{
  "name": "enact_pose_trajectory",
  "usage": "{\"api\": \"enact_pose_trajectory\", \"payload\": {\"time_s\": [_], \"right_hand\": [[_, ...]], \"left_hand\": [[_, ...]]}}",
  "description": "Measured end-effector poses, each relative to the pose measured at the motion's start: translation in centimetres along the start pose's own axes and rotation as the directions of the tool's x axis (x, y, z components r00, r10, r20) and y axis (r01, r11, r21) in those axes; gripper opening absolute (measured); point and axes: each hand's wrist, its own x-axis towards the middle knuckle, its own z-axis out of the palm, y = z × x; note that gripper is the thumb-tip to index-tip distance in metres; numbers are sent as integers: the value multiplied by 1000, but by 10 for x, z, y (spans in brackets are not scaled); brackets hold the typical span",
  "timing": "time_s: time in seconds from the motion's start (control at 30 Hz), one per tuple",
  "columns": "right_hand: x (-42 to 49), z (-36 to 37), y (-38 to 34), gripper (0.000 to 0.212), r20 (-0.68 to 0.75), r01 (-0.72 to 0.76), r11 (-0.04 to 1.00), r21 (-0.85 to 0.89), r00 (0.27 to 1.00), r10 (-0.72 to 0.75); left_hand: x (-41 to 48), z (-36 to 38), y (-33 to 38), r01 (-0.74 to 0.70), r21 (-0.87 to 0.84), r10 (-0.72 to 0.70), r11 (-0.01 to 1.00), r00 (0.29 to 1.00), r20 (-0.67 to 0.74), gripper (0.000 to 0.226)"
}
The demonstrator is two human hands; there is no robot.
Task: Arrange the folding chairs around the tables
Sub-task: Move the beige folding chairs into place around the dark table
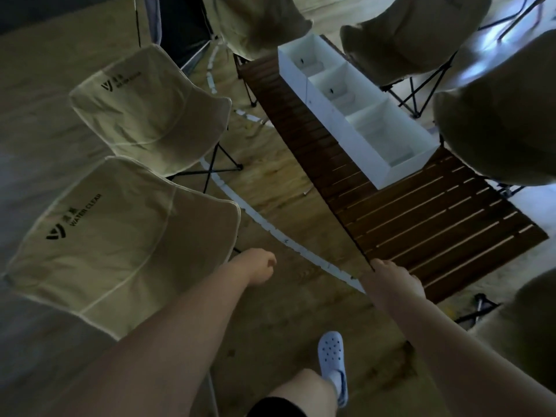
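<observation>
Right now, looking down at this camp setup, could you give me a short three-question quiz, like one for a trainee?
1. True or false: the white box on the slatted table has three compartments.
2. Which hand touches the table's near corner: A) the left hand, B) the right hand, C) neither?
3. Fill in: the nearest chair on the left carries the printed words WATER ____.

Key: 1 true. 2 B; the left hand is a loose fist in the air, holding nothing. 3 CLEAR.
</observation>
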Motion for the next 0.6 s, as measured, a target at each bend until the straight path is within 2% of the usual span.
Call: {"api": "enact_pose_trajectory", "payload": {"time_s": [0.13,0.3,0.6], "right_hand": [[-24,23,-44,46,-23,-76,989,123,997,79],[-56,30,-95,57,17,-129,982,141,992,128],[-69,20,-163,56,-15,-158,982,109,987,160]], "left_hand": [[-23,11,-51,7,40,-9,999,999,37,37],[-48,13,-96,-24,60,17,998,994,106,38],[-65,-15,-172,-36,-39,37,999,998,42,42]]}}
